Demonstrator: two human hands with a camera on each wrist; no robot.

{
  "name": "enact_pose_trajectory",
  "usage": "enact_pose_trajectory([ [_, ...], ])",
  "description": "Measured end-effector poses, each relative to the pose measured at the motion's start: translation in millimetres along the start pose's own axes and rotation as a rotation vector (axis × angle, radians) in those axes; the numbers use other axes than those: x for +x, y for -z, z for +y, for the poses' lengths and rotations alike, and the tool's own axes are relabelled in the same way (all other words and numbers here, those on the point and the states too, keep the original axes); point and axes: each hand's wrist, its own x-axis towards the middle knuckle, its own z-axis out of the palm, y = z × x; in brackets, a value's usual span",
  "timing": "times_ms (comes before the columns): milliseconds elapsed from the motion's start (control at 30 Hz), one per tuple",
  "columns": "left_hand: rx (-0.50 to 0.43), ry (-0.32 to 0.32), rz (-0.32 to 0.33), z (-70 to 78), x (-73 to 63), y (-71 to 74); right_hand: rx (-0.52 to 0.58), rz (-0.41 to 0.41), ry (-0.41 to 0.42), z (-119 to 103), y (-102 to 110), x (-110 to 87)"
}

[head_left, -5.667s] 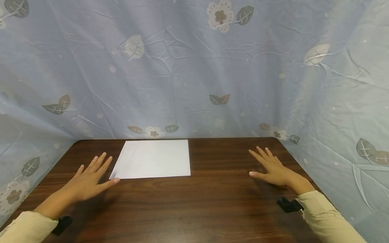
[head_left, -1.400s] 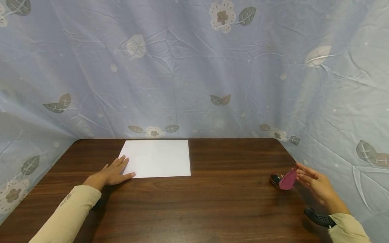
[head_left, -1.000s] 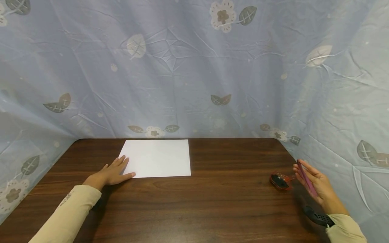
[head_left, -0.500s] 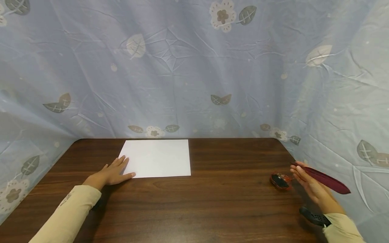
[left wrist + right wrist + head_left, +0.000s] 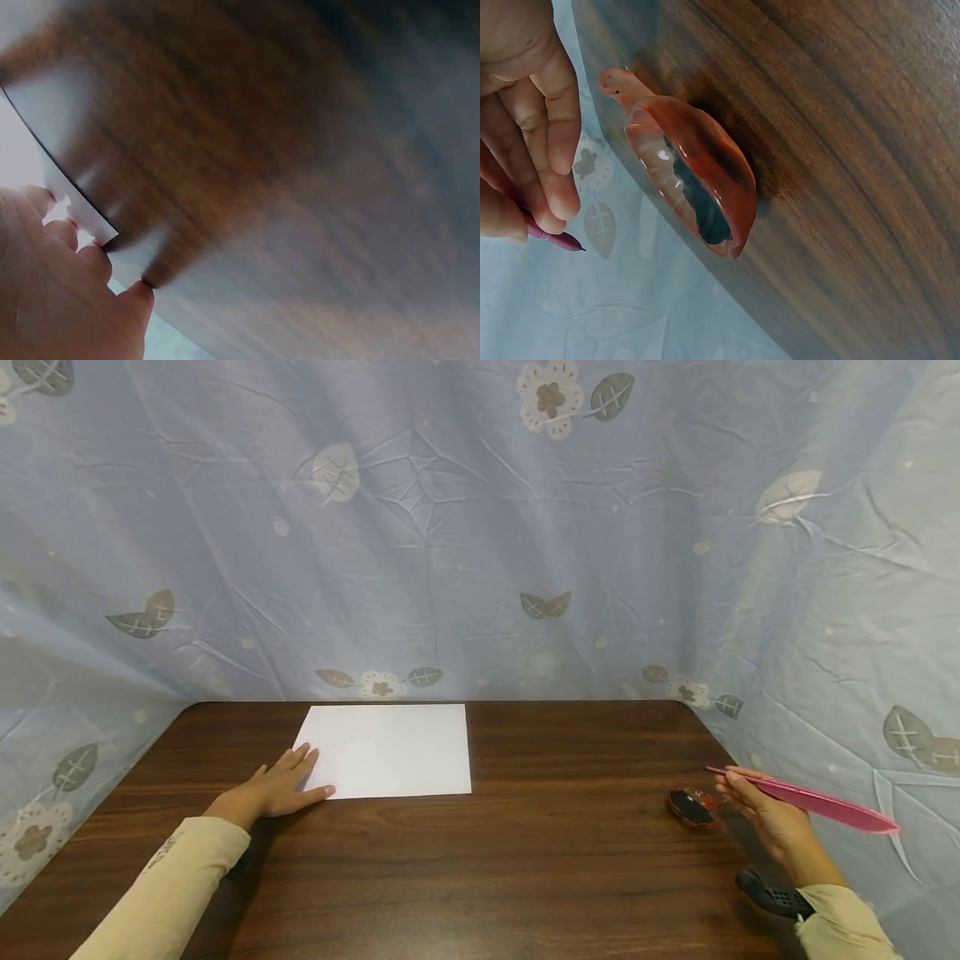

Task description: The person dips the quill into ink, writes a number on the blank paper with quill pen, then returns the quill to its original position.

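In the head view, my left hand [image 5: 273, 785] lies with fingers straight on the near left corner of a white sheet of paper [image 5: 390, 752]. At the table's right edge, my right hand [image 5: 776, 822] pinches a magenta feather-shaped pen [image 5: 832, 807] between thumb and fingers. Its broad blade slants back over the hand, and its thin tip points left. The right wrist view shows the pen's dark point [image 5: 574, 244] past the fingertips. Beside that hand stands a glossy orange-red dish [image 5: 735, 172], apparently animal-shaped, with something dark inside.
A brown wood-grain table [image 5: 480, 877] spreads under both hands. Pale blue patterned cloth [image 5: 450, 568] hangs behind it and along both sides. A black strap [image 5: 776, 897] sits around my right wrist.
My left hand came down onto the paper's corner. My right hand took the pen from over the dish and turned it, so the blade swung right and the tip now points left.
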Motion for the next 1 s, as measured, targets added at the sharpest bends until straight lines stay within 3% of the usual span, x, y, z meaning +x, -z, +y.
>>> enact_pose_trajectory([
  [267, 0.016, 0.018, -0.014, 5.7, -2.9, 2.5, -0.098, 0.011, -0.051, 0, 0, 0.3],
  [533, 0.001, 0.009, 0.004, -7.1, 4.7, -3.5, -0.220, 0.031, -0.088, 0, -1, 1.6],
  [633, 0.008, -0.002, 0.018, -9.0, 5.3, -5.1, -0.239, -0.004, -0.095, 1, 1, 1.6],
  [800, 0.035, 0.005, 0.002, 2.3, -1.9, 1.3, -0.253, -0.058, -0.131, -1, 4, 2.2],
  [1000, 0.042, 0.000, -0.003, 7.1, -3.1, 4.3, -0.427, -0.173, -0.165, -11, 10, 3.1],
])
